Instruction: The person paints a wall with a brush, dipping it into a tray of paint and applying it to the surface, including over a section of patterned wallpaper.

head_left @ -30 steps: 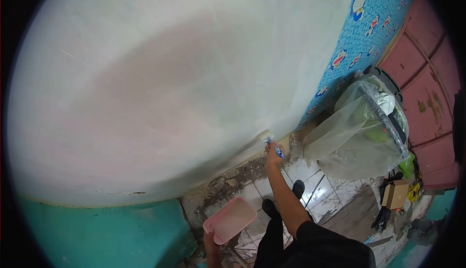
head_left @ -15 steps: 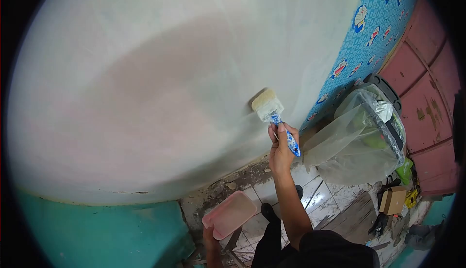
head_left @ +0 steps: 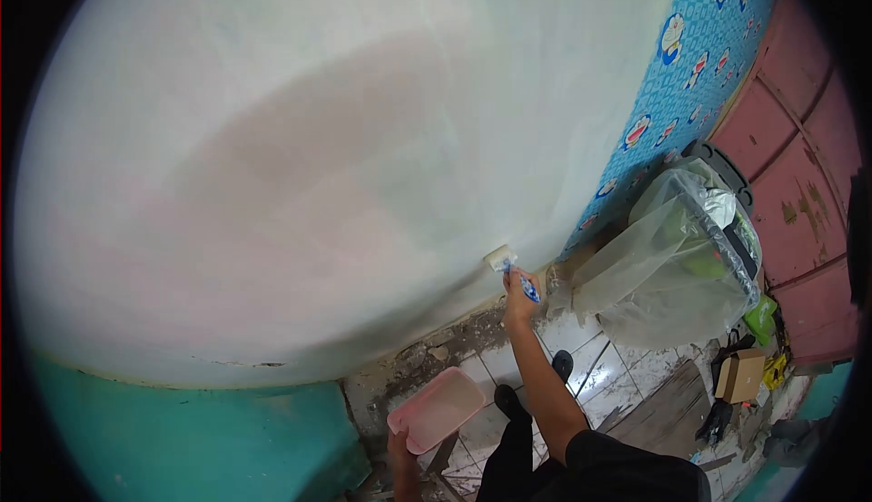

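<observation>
My right hand (head_left: 520, 299) is closed around the blue-and-white speckled handle of a paintbrush (head_left: 500, 258). The brush's pale bristles rest against the whitish wall (head_left: 381, 220), low down near its bottom edge. At the lower middle, my left hand (head_left: 400, 447) grips the near left end of a pink plastic tray (head_left: 440, 411), holding it above the floor. My left fingers are partly hidden by the tray. Pinkish patches show through the pale coat on the wall.
Blue cartoon-patterned wallpaper (head_left: 627, 139) borders the wall on the right. A bin with a clear plastic liner (head_left: 663, 266) stands beside it, before a pink door (head_left: 808, 193). A cardboard box (head_left: 740, 376) lies on the littered tiled floor. A teal surface (head_left: 200, 438) is at lower left.
My right hand has swept the paintbrush down the wall toward its bottom edge. The pink tray in my left hand has shifted slightly down and right in view.
</observation>
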Demonstrator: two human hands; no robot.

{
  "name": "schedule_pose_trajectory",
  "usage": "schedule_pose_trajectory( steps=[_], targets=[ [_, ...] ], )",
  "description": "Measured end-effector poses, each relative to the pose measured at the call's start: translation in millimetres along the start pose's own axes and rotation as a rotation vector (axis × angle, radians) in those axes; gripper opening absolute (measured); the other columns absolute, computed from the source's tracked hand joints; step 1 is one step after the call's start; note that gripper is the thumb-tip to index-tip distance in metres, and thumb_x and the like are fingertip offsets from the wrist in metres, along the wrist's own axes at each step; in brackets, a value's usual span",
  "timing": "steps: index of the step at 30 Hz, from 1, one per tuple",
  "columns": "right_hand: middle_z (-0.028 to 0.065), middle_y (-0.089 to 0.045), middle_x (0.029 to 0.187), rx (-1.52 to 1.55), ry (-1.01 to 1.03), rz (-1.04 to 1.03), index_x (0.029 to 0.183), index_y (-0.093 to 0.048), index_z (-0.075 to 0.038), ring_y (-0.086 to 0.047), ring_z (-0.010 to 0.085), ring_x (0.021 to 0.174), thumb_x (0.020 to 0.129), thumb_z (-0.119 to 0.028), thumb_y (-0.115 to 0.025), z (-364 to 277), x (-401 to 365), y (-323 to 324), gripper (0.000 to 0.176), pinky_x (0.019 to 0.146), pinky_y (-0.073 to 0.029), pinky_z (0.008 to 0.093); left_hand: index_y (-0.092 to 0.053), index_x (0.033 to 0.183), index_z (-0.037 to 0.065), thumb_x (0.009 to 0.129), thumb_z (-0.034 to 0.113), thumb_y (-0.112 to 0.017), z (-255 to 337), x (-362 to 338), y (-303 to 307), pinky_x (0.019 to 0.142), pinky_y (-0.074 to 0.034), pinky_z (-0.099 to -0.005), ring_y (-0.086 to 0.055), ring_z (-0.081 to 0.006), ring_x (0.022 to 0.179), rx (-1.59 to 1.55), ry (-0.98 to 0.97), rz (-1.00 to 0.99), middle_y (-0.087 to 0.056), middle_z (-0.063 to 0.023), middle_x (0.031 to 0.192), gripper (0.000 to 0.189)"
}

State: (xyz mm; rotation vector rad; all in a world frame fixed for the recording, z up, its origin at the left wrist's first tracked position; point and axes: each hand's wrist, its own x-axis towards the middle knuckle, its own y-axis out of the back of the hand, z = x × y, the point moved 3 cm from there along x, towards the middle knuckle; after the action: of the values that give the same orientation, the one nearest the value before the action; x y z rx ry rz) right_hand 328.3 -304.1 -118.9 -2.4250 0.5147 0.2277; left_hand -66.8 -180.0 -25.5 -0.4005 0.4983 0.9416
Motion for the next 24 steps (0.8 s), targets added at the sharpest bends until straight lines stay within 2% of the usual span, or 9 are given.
schedule_pose_trajectory(
  steps=[3,6,9,12,13,17,20,24],
  targets=[
    [0.0097,-0.064,0.093,-0.195,0.183,-0.072,0.091,-0.057,0.000,-0.064,0.0143,0.080,0.090,-0.009,-0.068,-75,-21,-62,0.014,0.075,-0.056,0.0293,-0.046,0.128,-0.002,0.091,0.032,-0.052,-13,12,9,0.076,-0.056,-0.0403,-0.062,-0.0254,0.102,-0.029,-0.040,-0.077,-0.058,-0.0126,0.116,0.051],
    [0.0101,-0.064,0.091,-0.161,0.302,-0.160,0.088,-0.057,0.002,-0.065,0.0155,0.085,0.090,-0.009,-0.068,-164,-54,-113,0.015,0.080,-0.057,0.0301,-0.045,0.130,-0.002,0.090,0.035,-0.052,9,3,-12,0.078,-0.056,-0.0409,-0.062,-0.0261,0.105,-0.026,-0.064,-0.128,-0.057,-0.0132,0.120,0.055],
    [0.0117,-0.063,0.094,-0.115,0.345,-0.241,0.091,-0.056,0.004,-0.065,0.0177,0.090,0.091,-0.009,-0.067,-252,-92,-161,0.017,0.087,-0.056,0.0328,-0.044,0.132,-0.002,0.090,0.037,-0.051,21,-5,-24,0.074,-0.058,-0.0414,-0.063,-0.0270,0.105,-0.041,-0.032,-0.121,-0.056,-0.0144,0.123,0.058],
    [0.0126,-0.063,0.097,0.132,0.255,-0.445,0.094,-0.056,0.003,-0.066,0.0195,0.093,0.091,-0.010,-0.067,-309,-114,-202,0.018,0.091,-0.055,0.0355,-0.044,0.134,0.003,0.089,0.030,-0.055,31,-10,-31,0.072,-0.059,-0.0427,-0.062,-0.0274,0.105,-0.073,-0.015,-0.168,-0.055,-0.0129,0.122,0.054],
    [0.0138,-0.062,0.101,0.161,0.299,-0.487,0.096,-0.055,0.002,-0.066,0.0202,0.094,0.091,-0.011,-0.067,-316,-115,-210,0.018,0.093,-0.055,0.0362,-0.044,0.134,0.003,0.089,0.031,-0.055,28,-9,-29,0.072,-0.060,-0.0429,-0.062,-0.0275,0.104,-0.072,-0.012,-0.171,-0.055,-0.0130,0.122,0.054],
    [0.0135,-0.061,0.103,0.233,0.208,-0.501,0.101,-0.054,0.002,-0.065,0.0197,0.096,0.092,-0.011,-0.066,-294,-93,-213,0.020,0.095,-0.054,0.0365,-0.043,0.134,0.003,0.089,0.031,-0.055,20,-3,-33,0.071,-0.060,-0.0426,-0.062,-0.0274,0.103,-0.063,-0.004,-0.187,-0.055,-0.0129,0.120,0.054],
    [0.0133,-0.062,0.104,0.180,0.178,-0.471,0.104,-0.054,0.001,-0.065,0.0199,0.096,0.092,-0.012,-0.065,-238,-60,-175,0.021,0.094,-0.054,0.0366,-0.043,0.133,0.003,0.089,0.031,-0.055,11,-1,-29,0.070,-0.061,-0.0419,-0.063,-0.0273,0.102,-0.055,-0.001,-0.181,-0.055,-0.0126,0.119,0.054],
    [0.0140,-0.062,0.107,0.205,0.020,-0.322,0.107,-0.055,0.001,-0.065,0.0216,0.098,0.093,-0.011,-0.064,-170,-31,-99,0.020,0.089,-0.056,0.0344,-0.043,0.133,0.004,0.089,0.030,-0.055,15,-9,-32,0.068,-0.061,-0.0412,-0.063,-0.0273,0.101,-0.048,0.016,-0.196,-0.055,-0.0123,0.119,0.053]
  ],
)
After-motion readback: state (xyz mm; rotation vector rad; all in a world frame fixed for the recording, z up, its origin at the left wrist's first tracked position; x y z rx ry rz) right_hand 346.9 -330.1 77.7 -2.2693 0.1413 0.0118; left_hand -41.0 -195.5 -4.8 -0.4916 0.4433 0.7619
